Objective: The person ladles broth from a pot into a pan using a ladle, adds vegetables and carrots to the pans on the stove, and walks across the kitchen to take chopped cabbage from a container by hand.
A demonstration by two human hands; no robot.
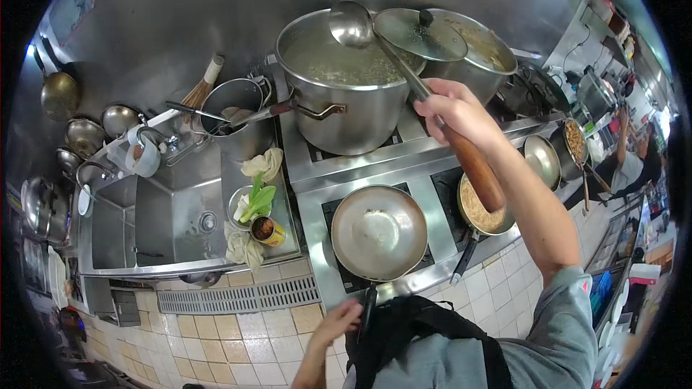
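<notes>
My right hand [458, 112] is wrapped round the handle of a metal ladle [351, 23] with a wooden grip. The ladle's bowl is over a large steel pot [346, 119] of cloudy liquid. A glass lid [420, 34] rests between this pot and a second large pot [497, 65]. My left hand [337, 323] is low in the view, beside the black handle of a pale frying pan [379, 233] that holds a little clear liquid. Its fingers are partly blurred, and whether they touch the handle is unclear. To the right, another pan [481, 209] holds light brown food.
A double sink [180, 220] is at the left, with a steel bucket [245, 137] of utensils at its back corner. Beside it are cloths [245, 246], a bowl of green leaves [258, 200] and a yellow can [268, 232]. Another person [634, 162] stands at the far right.
</notes>
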